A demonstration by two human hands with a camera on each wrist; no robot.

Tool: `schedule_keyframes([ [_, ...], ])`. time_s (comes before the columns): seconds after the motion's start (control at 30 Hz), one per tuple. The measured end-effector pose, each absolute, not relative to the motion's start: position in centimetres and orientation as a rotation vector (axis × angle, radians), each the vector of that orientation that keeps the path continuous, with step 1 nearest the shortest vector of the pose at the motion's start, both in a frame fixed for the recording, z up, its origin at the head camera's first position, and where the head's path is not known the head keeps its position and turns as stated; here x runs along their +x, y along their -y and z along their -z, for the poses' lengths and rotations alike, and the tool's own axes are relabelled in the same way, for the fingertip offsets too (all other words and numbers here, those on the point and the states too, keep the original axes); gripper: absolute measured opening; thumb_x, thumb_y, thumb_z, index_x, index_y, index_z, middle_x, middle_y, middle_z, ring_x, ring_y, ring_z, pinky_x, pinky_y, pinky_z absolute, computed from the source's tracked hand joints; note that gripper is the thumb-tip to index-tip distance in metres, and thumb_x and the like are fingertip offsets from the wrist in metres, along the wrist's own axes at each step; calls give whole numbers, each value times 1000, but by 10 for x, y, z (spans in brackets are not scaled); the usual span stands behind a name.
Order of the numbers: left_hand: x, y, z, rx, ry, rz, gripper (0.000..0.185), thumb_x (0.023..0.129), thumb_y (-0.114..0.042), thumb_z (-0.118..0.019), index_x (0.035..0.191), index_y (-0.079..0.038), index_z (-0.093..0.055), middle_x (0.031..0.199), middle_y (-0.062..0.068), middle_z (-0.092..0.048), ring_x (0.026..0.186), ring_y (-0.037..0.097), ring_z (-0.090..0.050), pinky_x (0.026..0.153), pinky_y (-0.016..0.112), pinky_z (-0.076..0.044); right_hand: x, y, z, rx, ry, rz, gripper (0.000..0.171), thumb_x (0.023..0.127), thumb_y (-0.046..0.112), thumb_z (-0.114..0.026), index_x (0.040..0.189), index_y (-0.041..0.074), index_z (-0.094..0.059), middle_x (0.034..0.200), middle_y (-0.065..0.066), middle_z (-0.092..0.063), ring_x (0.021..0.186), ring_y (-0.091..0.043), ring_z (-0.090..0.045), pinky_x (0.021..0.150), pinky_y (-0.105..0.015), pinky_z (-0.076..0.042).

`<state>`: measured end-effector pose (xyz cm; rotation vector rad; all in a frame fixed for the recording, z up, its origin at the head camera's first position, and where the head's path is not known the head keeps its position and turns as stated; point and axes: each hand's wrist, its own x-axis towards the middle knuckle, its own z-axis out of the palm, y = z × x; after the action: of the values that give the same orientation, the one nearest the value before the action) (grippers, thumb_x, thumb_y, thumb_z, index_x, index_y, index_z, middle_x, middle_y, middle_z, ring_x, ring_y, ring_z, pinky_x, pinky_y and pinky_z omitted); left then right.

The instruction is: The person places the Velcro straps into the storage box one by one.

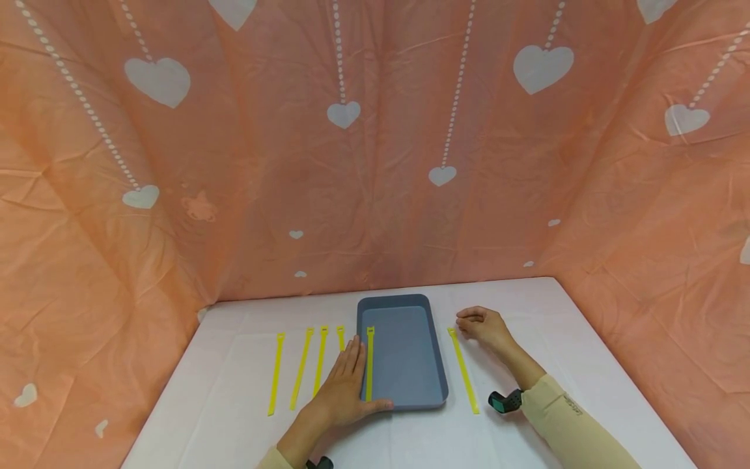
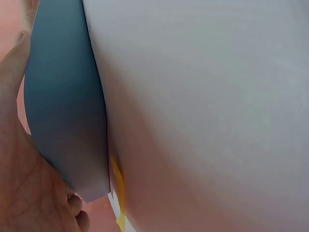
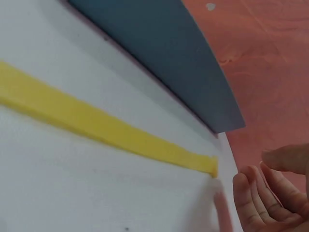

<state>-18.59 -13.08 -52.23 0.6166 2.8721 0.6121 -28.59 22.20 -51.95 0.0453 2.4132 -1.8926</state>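
Observation:
A blue-grey rectangular tray [image 1: 412,358] lies on the table, with one yellow cable tie [image 1: 370,365] flat inside along its left side. My left hand [image 1: 342,396] rests along the tray's left edge, fingers straight, thumb out over the near left corner. In the left wrist view, that palm [image 2: 29,188] lies against the tray's wall [image 2: 65,96]. Right of the tray is another yellow cable tie [image 1: 464,372]. Just beyond its slotted head, my right hand [image 1: 484,327] hovers with bent fingers and nothing between them; in the right wrist view, thumb and fingertips [image 3: 241,181] are apart from the tie.
Several more yellow cable ties [image 1: 277,374] lie in a row left of the tray, the nearest partly behind the left hand. The table [image 1: 234,365] has a white cover. Orange cloth [image 1: 375,215] with white hearts hangs behind it and at both sides.

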Motion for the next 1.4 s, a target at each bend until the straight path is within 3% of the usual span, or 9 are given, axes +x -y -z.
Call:
schedule_keyframes([
  [0.47,-187,134,528,640,-2865,-648,134,86,-84,-67,170,4,-11,179,21,3,167,37,0,134,57,-10,-292,-224,532,81,-2435,1846,25,101,2,-72,120,-14,-69,101,-14,-77,81,-13,-73,75,-25,-63],
  [0.67,-187,132,527,656,-2877,-625,132,88,-81,-68,169,6,-13,178,25,1,166,41,-3,132,59,-14,-293,-222,535,75,-2466,1836,21,100,0,-72,117,-13,-71,99,-14,-77,82,-13,-72,73,-24,-61],
  [1.07,-185,131,523,609,-2878,-552,132,87,-83,-68,170,5,-12,179,23,2,166,38,-2,133,55,-15,-294,-222,542,-3,-2557,1726,18,98,3,-76,113,-7,-74,102,-14,-77,85,-13,-70,72,-22,-57],
  [1.4,-186,130,523,619,-2883,-559,131,88,-82,-67,169,5,-13,178,24,1,166,39,-3,133,56,-15,-294,-224,542,-69,-2610,1662,18,93,2,-82,109,-5,-75,91,-7,-74,79,-13,-63,68,-21,-52],
])
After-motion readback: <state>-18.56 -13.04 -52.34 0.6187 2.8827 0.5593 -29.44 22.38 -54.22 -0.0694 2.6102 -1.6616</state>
